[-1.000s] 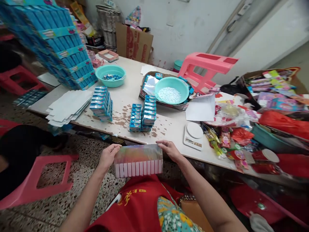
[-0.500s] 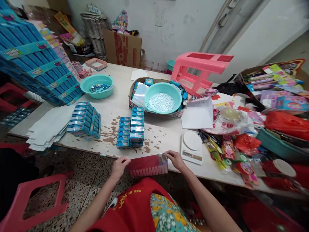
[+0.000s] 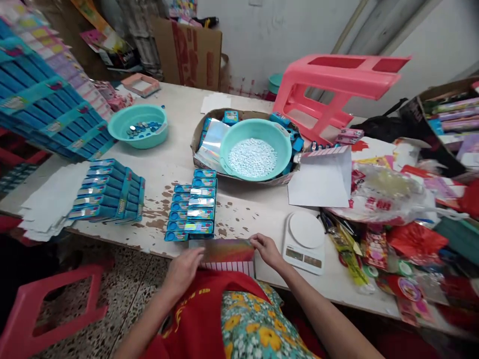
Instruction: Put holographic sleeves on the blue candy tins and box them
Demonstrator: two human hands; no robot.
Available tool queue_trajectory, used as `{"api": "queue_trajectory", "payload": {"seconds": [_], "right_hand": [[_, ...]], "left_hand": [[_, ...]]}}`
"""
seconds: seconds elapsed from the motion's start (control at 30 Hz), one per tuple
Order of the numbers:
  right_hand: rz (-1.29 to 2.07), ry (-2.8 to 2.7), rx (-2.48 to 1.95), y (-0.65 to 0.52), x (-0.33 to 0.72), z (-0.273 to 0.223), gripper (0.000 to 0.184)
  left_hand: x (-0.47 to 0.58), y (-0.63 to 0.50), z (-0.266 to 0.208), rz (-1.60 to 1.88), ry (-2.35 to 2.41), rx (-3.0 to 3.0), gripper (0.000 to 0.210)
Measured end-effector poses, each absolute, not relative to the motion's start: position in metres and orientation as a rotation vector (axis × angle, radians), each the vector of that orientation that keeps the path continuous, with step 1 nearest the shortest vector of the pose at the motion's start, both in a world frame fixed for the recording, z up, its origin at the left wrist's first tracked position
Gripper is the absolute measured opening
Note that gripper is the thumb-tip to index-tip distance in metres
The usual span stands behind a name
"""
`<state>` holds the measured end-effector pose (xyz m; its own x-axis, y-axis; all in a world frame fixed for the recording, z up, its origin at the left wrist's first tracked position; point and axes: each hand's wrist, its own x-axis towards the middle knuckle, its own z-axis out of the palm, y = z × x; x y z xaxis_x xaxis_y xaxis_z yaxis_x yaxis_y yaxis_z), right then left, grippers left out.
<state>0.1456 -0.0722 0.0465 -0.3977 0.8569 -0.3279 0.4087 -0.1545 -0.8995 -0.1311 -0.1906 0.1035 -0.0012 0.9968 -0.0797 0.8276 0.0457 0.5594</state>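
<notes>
A long, shiny card [image 3: 224, 251] with a row of stripes along its near side spans the table's front edge, close to my red apron. My left hand [image 3: 184, 271] is closed at its left end, partly covering it. At its far right corner my right hand [image 3: 264, 248] pinches the edge between thumb and fingers. Just beyond the card, small blue boxes [image 3: 202, 202] with round windows stand stacked in two columns. A white digital scale [image 3: 305, 239] lies to the right of my right hand.
Left are a bundle of blue boxes [image 3: 108, 192], white sheets [image 3: 56, 199] and a turquoise basin [image 3: 138, 142]. A basin of white pellets [image 3: 256, 154] rests on a carton of boxes. A pink stool [image 3: 337, 80] stands behind; packets [image 3: 389, 194] crowd the right.
The view has shifted closer over the table. The card has tilted flatter, its sheen turning from dark red to rainbow tones; both hands stay at its ends.
</notes>
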Motion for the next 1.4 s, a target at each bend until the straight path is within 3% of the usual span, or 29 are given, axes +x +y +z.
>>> {"api": "queue_trajectory", "payload": {"seconds": [0.13,0.23,0.37,0.5,0.6,0.7,0.97,1.1,1.23,1.4], "right_hand": [[1.594,-1.722,-1.383,-0.075,0.151,0.046,0.026],[1.468,-1.767,-1.457,-0.079,0.151,0.049,0.026],[1.013,-1.909,-1.588,-0.084,0.156,0.051,0.029],[0.438,-2.338,-1.41,-0.091,0.165,0.05,0.039],[0.253,-2.518,-1.318,-0.094,0.166,0.047,0.049],[0.186,-2.586,-1.353,-0.096,0.162,0.042,0.048],[0.193,-2.653,-1.275,-0.111,0.16,0.041,0.038],[0.293,-2.579,-1.263,-0.107,0.166,0.064,0.015],[0.536,-2.441,-1.377,-0.094,0.171,0.103,0.011],[1.028,-1.959,-1.506,-0.071,0.167,0.156,0.014]], "left_hand": [[-0.065,-0.138,0.106,0.446,1.497,1.972,0.042],[-0.031,-0.104,0.089,0.21,1.523,1.872,0.033],[-0.019,-0.084,0.07,0.085,1.513,1.765,0.033],[-0.018,-0.078,0.062,0.116,1.529,1.746,0.035],[-0.017,-0.074,0.058,0.119,1.543,1.728,0.032],[-0.016,-0.071,0.055,0.111,1.551,1.701,0.031],[-0.017,-0.068,0.052,0.087,1.571,1.645,0.035],[-0.014,-0.067,0.048,0.098,1.589,1.614,0.033],[-0.014,-0.064,0.05,0.118,1.611,1.564,0.032],[-0.017,-0.067,0.086,0.638,1.276,1.357,0.043]]}}
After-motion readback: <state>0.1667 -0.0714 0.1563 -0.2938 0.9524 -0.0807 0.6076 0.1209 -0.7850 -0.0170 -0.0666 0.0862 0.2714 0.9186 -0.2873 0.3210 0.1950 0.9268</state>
